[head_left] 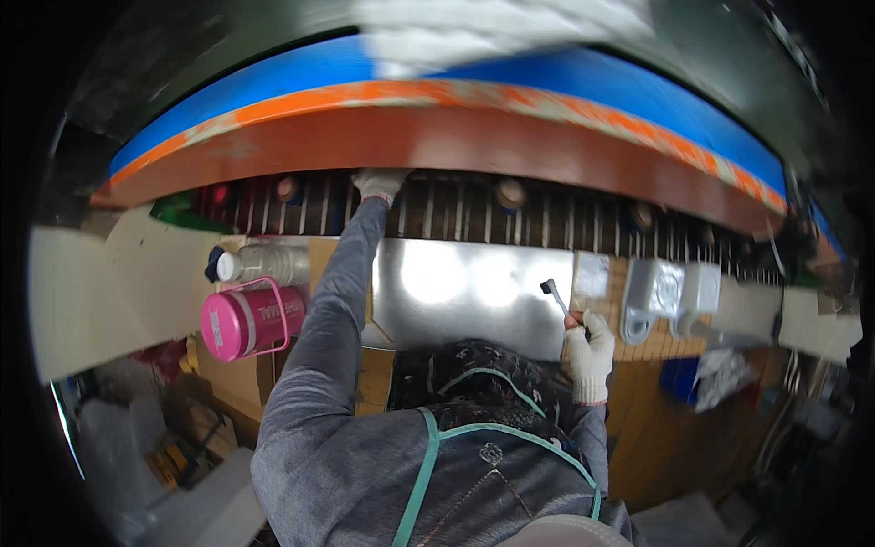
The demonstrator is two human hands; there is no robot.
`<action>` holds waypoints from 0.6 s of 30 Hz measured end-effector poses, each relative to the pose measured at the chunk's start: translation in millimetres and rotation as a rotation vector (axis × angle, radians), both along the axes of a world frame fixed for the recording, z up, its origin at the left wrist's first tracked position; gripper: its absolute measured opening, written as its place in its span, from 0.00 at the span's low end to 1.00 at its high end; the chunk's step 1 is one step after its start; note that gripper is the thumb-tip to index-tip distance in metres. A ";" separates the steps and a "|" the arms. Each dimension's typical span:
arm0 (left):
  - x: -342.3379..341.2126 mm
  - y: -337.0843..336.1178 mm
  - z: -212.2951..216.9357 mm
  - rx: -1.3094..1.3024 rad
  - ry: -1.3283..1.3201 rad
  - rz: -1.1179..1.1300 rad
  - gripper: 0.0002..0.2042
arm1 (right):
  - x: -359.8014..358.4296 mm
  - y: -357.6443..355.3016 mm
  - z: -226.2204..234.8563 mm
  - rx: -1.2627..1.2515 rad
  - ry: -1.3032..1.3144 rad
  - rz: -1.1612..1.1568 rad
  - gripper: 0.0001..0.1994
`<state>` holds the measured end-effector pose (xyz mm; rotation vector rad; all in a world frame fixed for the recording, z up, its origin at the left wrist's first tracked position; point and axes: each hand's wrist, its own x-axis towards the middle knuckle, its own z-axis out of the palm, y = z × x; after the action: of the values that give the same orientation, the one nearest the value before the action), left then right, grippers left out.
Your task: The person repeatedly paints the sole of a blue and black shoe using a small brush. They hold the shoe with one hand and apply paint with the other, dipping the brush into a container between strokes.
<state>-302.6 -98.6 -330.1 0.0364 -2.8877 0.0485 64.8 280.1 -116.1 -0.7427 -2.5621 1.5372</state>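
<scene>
As your left hand (380, 185) reaches beneath the brown beam (437, 137) in the head view, its fingers are hidden; I cannot tell whether they are apart. Your right hand's (594, 351) fingers are clamped on the handle of a dark-headed brush (558, 300) over the metal sheet's (465, 296) right end, probably gripped low to leave its head free. Left of the sheet, a capped bottle (287, 263) and a pink jug (228, 325) lie sideways, contents unclear; rightward, a white tray (635, 310) holds something translucent.

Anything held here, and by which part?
The right hand holds a small dark-headed brush by its handle; the left hand is partly hidden: cannot tell.
</scene>
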 end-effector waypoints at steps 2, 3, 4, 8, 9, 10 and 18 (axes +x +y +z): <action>-4.8 24.5 19.9 0.085 -0.266 0.130 0.44 | 27.4 19.3 -8.7 -0.012 -0.061 -0.120 0.08; -3.4 26.1 32.9 0.162 -0.369 0.134 0.42 | 45.0 31.5 -12.7 -0.032 -0.095 -0.179 0.07; -2.5 27.2 46.7 0.237 -0.471 0.144 0.40 | 63.1 45.5 -16.9 0.039 -0.116 -0.225 0.07; 31.7 21.2 117.2 0.785 -0.372 0.012 0.24 | 120.2 100.3 -43.5 0.114 -0.206 -0.459 0.08; 45.9 21.7 139.2 1.057 -0.725 0.229 0.23 | 128.4 112.9 -51.1 0.234 -0.172 -0.457 0.10; 69.2 20.8 160.9 1.328 -0.750 0.163 0.21 | 136.9 123.6 -56.5 0.327 -0.131 -0.440 0.10; 232.0 105.6 189.2 2.368 -0.402 -0.090 0.38 | 131.5 164.7 -82.2 0.533 -0.274 -0.414 0.10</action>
<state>-70.6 7.0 -140.9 0.2832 -1.3400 -3.0925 196.3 444.9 -198.3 -1.3524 -2.5774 0.6292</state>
